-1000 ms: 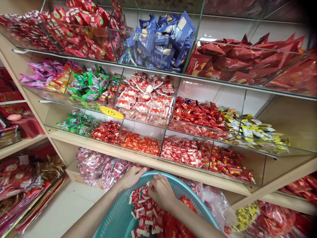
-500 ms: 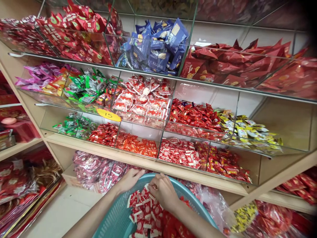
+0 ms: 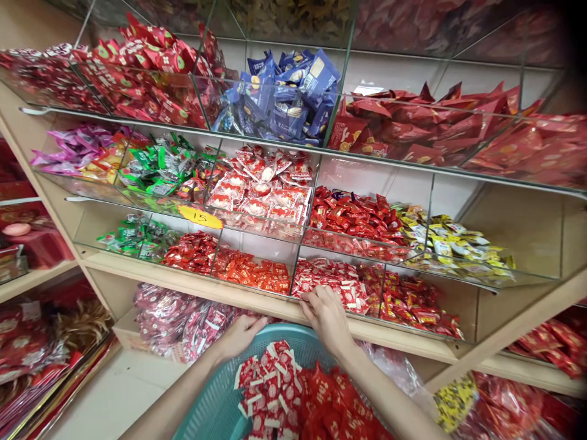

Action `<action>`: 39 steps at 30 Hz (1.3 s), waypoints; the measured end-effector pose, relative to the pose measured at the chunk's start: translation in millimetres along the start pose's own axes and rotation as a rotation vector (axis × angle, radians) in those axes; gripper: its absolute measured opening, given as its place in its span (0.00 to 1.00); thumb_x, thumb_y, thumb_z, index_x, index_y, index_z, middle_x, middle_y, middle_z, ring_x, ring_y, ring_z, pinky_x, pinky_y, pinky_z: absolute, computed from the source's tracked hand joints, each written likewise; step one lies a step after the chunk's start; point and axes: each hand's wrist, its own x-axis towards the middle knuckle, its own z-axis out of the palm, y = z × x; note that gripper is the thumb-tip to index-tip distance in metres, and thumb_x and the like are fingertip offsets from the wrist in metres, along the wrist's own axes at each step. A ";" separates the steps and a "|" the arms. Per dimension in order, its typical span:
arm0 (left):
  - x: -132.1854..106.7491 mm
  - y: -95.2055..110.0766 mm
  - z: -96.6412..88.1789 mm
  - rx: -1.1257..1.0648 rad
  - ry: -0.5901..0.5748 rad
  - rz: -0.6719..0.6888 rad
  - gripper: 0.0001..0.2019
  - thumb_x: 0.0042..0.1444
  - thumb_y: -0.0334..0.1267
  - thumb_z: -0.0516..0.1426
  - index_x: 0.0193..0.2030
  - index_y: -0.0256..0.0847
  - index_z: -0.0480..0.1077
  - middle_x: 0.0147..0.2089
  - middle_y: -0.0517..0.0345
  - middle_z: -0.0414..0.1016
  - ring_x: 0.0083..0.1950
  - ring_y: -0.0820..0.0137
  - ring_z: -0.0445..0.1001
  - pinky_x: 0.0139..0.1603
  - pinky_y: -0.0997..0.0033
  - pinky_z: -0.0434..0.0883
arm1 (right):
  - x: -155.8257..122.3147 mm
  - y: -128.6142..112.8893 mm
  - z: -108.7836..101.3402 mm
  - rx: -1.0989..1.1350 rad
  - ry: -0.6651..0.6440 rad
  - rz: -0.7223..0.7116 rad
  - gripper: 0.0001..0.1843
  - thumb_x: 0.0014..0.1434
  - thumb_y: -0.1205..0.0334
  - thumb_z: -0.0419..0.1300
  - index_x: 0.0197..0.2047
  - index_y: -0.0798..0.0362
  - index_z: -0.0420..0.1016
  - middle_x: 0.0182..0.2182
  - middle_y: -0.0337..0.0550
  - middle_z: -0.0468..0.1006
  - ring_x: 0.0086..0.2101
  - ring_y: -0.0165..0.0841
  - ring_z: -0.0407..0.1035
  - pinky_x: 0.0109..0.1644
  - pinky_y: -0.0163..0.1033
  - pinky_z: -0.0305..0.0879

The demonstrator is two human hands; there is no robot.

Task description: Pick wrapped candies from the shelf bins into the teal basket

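My left hand [image 3: 241, 336] is closed on the far left rim of a teal plastic basket [image 3: 208, 397]. Inside the basket lie red-and-white wrapped candies [image 3: 275, 382] on the left and bright red wrapped candies [image 3: 334, 397] on the right. My right hand [image 3: 328, 315] is above the basket's far rim, at the front edge of the lowest shelf, its fingers curled. Just behind it is a clear bin of similar red-and-white candies [image 3: 328, 275]. Whatever is in the right fingers, if anything, is hidden.
Clear-fronted bins hold orange-red candies [image 3: 257, 269], white-and-red packets [image 3: 266, 186], yellow-wrapped candies [image 3: 458, 241] and blue packets [image 3: 288, 91]. A yellow price tag [image 3: 200, 216] marks the middle row. Bagged sweets [image 3: 183, 318] lie under the wooden shelf edge [image 3: 151, 269].
My right hand has lifted from the red-and-white candies in the basket and moved forward and right to the lowest shelf's front. My left hand stays on the rim.
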 end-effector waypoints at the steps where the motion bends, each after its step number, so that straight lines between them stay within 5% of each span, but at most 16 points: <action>1: 0.4 -0.8 0.1 -0.002 -0.002 0.000 0.31 0.51 0.63 0.45 0.24 0.34 0.71 0.19 0.64 0.59 0.23 0.75 0.54 0.24 0.76 0.51 | 1.5 0.7 1.3 -0.012 -0.001 0.000 0.12 0.62 0.61 0.48 0.36 0.51 0.72 0.31 0.43 0.67 0.34 0.34 0.59 0.37 0.38 0.50; 11: 0.0 -1.0 -0.9 -0.010 -0.003 -0.001 0.31 0.52 0.62 0.45 0.23 0.34 0.70 0.19 0.65 0.60 0.23 0.74 0.56 0.25 0.76 0.52 | 8.1 0.8 5.5 -0.026 -0.050 -0.005 0.14 0.63 0.61 0.48 0.33 0.51 0.73 0.28 0.42 0.67 0.33 0.33 0.57 0.35 0.38 0.48; 19: -1.9 2.7 -1.0 0.007 0.009 0.001 0.30 0.52 0.62 0.45 0.21 0.35 0.68 0.18 0.66 0.56 0.23 0.75 0.54 0.24 0.76 0.51 | 12.7 5.0 4.8 0.009 0.039 -0.009 0.15 0.64 0.61 0.45 0.36 0.53 0.73 0.30 0.43 0.68 0.33 0.33 0.58 0.37 0.37 0.51; 27: -1.2 3.8 -0.8 0.031 0.012 0.009 0.30 0.52 0.62 0.44 0.20 0.35 0.67 0.18 0.66 0.54 0.22 0.76 0.50 0.24 0.76 0.49 | 0.5 -13.6 -19.2 0.203 0.136 -0.013 0.14 0.63 0.60 0.47 0.40 0.52 0.72 0.31 0.44 0.69 0.33 0.33 0.60 0.38 0.38 0.54; 32: 1.3 0.7 0.1 0.028 -0.004 0.008 0.30 0.53 0.61 0.44 0.22 0.35 0.67 0.18 0.65 0.56 0.23 0.75 0.52 0.24 0.76 0.49 | -16.6 -37.2 -19.0 0.432 -0.043 0.038 0.11 0.62 0.61 0.50 0.32 0.51 0.72 0.28 0.40 0.68 0.33 0.32 0.60 0.38 0.37 0.55; 39: 0.0 0.1 0.5 0.021 -0.005 0.029 0.28 0.54 0.60 0.44 0.20 0.35 0.64 0.19 0.66 0.53 0.23 0.76 0.52 0.23 0.77 0.49 | -38.2 -49.7 23.7 0.590 -0.277 0.163 0.10 0.57 0.66 0.53 0.25 0.51 0.71 0.23 0.37 0.66 0.30 0.30 0.61 0.34 0.33 0.54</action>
